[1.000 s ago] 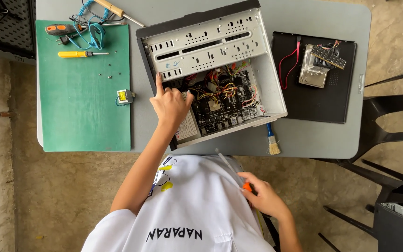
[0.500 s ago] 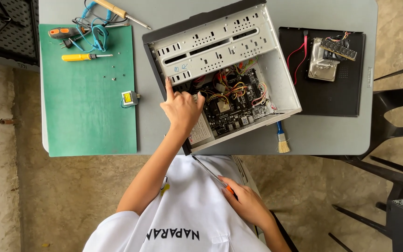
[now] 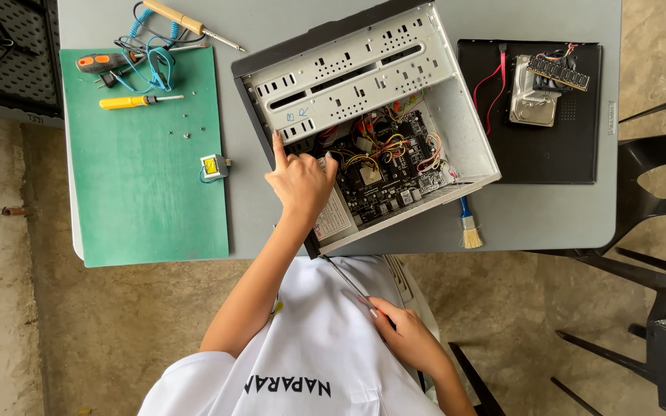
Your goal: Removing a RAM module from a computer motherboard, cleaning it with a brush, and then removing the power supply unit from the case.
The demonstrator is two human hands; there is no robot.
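Observation:
An open grey computer case [image 3: 364,73] lies on the grey table [image 3: 549,216], its motherboard [image 3: 383,173] and coloured wires exposed. My left hand [image 3: 300,181] rests on the case's near-left edge, index finger pointing up along the drive bay and the other fingers curled at the opening. My right hand [image 3: 408,337] is low over my lap, shut on a screwdriver [image 3: 346,282]. Its thin metal shaft points up-left, and the tip lies just below the case's near corner.
A green mat [image 3: 144,192] on the left holds a yellow screwdriver [image 3: 129,101], a small yellow-faced component [image 3: 213,166], tiny screws, blue cable and a soldering iron [image 3: 186,21]. A black panel [image 3: 537,150] on the right carries a hard drive [image 3: 532,104], a memory stick and a red cable. A brush [image 3: 469,227] lies nearby, with black chairs to the right.
My right hand has brought the screwdriver out, and its shaft now shows pointing toward the case's near corner. My left hand stays on the case edge. The view has shifted slightly.

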